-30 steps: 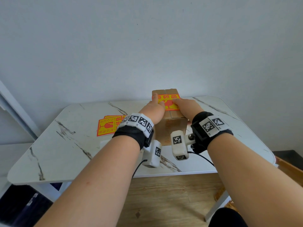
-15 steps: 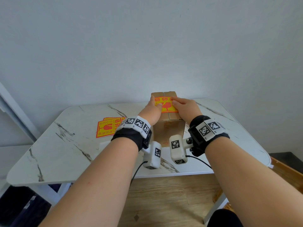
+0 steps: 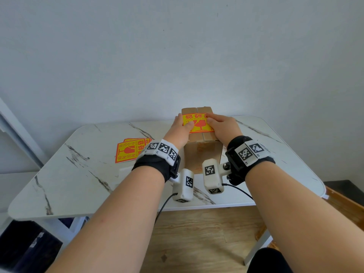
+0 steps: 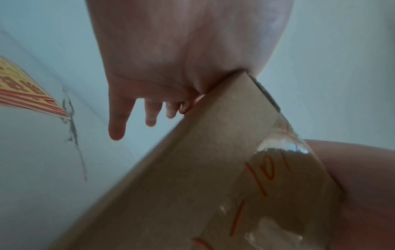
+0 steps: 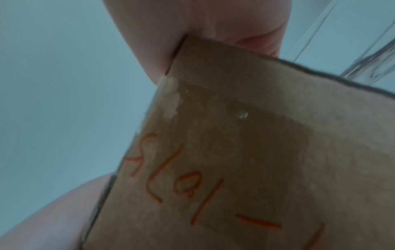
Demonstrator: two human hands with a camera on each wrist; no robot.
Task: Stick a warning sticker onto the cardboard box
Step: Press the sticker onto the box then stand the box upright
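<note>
Sticker (image 3: 198, 125): lay flat on top of the box (image 3: 201, 152), at the table's (image 3: 78, 174) far middle.
Left hand (image 3: 180, 130): fingers straight, thumb pressing the sticker's left edge.
Right hand (image 3: 221, 127): flat, fingers pressing its right side.
Handling: thin, limp, probably creased easily; best smoothed from the centre outward.
Box: stiff, likely light; needed steadying at the sides.

Left hand (image 3: 180, 128) and right hand (image 3: 221, 126) lie flat, fingers extended, forearms reaching forward.
</note>
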